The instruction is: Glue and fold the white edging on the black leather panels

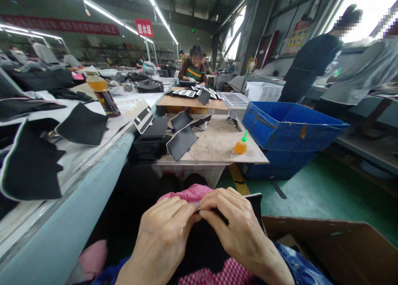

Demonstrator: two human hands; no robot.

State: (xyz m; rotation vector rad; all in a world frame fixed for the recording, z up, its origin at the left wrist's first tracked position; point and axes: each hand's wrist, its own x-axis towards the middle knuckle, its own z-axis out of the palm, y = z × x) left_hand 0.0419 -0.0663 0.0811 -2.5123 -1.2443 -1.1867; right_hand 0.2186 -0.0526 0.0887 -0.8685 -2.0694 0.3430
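A black fabric panel (203, 245) with a pale edge lies over my lap, on a red-and-white checked apron (231, 272). My left hand (166, 229) is closed, its thumb and fingertips pinching the panel's upper edge. Right beside it, my right hand (234, 218) pinches the same edge between thumb and forefinger, so the fingertips of both hands nearly meet. A small greyish bit shows between the fingertips; I cannot make out what it is. Part of the panel sticks out beyond my right hand, and the rest is partly hidden by my hands.
Ahead, a board table (214, 146) bears a stack of black panels (149, 142), loose panels (182, 142) and an orange squeeze bottle (240, 146). Blue crates (280, 129) stand right, a cardboard box (336, 243) near right. A long bench (93, 169) runs left. Co-workers are around.
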